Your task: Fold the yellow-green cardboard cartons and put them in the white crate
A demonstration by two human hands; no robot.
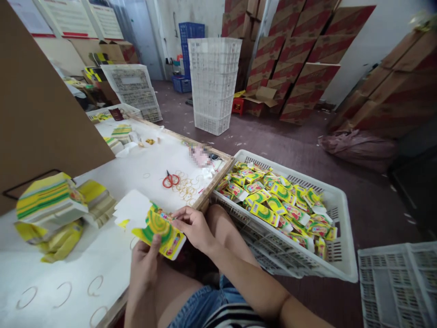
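Observation:
A yellow-green printed carton [160,230] with white flaps is above my lap at the table's edge. My left hand [146,255] grips its lower side, thumb pressed on the printed face. At its upper right side, my right hand [193,225] pinches the carton's edge between thumb and fingers. White flaps [133,209] fan out to the left of the print. Stacks of flat yellow-green cartons [51,205] lie on the white table [112,182] to the left. Right of my knees, a white crate [344,228] holds several small folded boxes [280,200].
Red-handled scissors [170,180] and rubber bands [187,187] lie on the table. A brown board [44,100] rises at the left. Stacked white crates [215,86] stand beyond the table, with cardboard boxes [290,59] behind. Another crate [399,282] is at the lower right.

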